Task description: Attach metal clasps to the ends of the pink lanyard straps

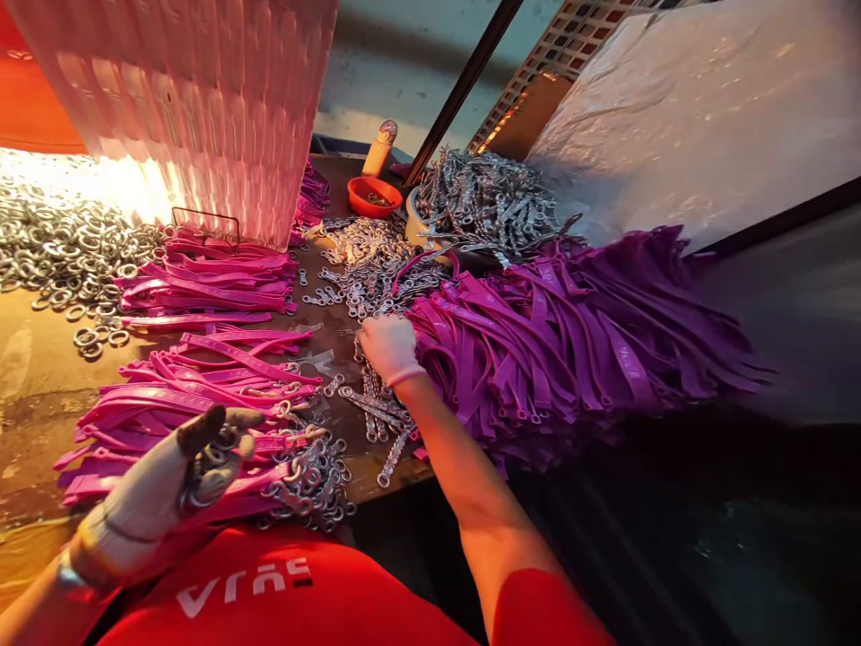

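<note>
My left hand (192, 467), in a worn white glove with a dark-stained fingertip, has its fingers curled round several metal rings. It is over the near end of a pile of pink straps (195, 386); ringed strap ends (313, 484) lie to its right. My right hand (388, 345), in a pale glove, has its fingers bent down at the edge of the small metal links (377, 287), beside a large heap of purple straps (538, 332). Whatever its fingertips touch is hidden. Linked metal strips (377, 408) lie just below it.
Loose metal rings (60, 242) cover the far left under a bright light, beside a ribbed translucent sheet (195, 99). At the back are an orange bowl (367, 208), a pale bottle (380, 151) and a tub (415, 220) heaped with metal chains (484, 202). Plastic-wrapped material (686, 117) stands right.
</note>
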`<state>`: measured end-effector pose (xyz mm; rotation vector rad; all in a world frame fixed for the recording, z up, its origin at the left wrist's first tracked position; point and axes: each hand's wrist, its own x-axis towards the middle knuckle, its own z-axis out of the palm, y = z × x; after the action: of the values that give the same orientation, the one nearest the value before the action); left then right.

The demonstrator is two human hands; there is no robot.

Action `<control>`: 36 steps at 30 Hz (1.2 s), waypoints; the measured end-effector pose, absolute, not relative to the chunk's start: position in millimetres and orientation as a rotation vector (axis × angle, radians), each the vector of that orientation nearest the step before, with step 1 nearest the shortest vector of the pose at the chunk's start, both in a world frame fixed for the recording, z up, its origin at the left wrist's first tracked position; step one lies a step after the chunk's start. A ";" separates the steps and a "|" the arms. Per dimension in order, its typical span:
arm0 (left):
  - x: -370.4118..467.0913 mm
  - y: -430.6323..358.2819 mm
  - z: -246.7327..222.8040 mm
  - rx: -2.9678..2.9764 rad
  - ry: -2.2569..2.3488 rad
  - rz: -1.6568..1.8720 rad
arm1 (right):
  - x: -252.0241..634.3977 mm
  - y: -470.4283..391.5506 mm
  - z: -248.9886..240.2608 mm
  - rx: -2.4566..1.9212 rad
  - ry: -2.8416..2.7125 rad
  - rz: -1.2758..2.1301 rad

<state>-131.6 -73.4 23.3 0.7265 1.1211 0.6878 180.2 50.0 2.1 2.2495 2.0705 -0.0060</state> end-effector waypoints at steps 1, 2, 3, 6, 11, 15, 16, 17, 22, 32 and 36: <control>-124.5 -71.6 21.5 0.560 1.022 0.656 | 182.7 64.3 -4.4 2.272 2.016 -0.008; -119.5 -69.8 20.6 0.424 0.926 0.636 | 183.7 75.8 -10.6 2.283 1.985 -0.030; -116.3 -68.4 20.6 0.344 0.858 0.626 | 184.0 84.4 -16.2 2.292 1.951 -0.058; -114.1 -67.3 23.6 0.272 0.828 0.623 | 184.8 95.8 -26.9 2.317 1.892 -0.138; -115.1 -71.4 24.8 0.278 0.945 0.606 | 183.5 83.0 -21.1 2.350 2.001 -0.190; -116.6 -79.1 16.3 0.476 0.990 0.695 | 158.7 38.6 -1.5 2.292 2.276 -0.335; -117.4 -81.8 13.3 0.537 0.992 0.748 | 148.6 22.2 3.9 2.241 2.388 -0.435; -118.0 -84.4 10.3 0.589 0.987 0.798 | 137.2 4.7 9.0 2.185 2.581 -0.651; -113.8 -92.2 -2.4 0.765 0.988 0.877 | 76.6 -66.9 20.1 1.907 2.981 -1.169; -113.1 -103.0 15.6 1.026 1.144 0.786 | 58.3 -92.7 17.0 1.957 3.171 -1.223; -117.9 -106.5 23.6 1.125 1.122 0.728 | 60.3 -100.1 22.2 1.921 3.133 -1.204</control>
<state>-117.9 -106.5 23.6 1.1245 1.1215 0.7280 60.3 -100.1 22.2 1.9212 3.1334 -1.2039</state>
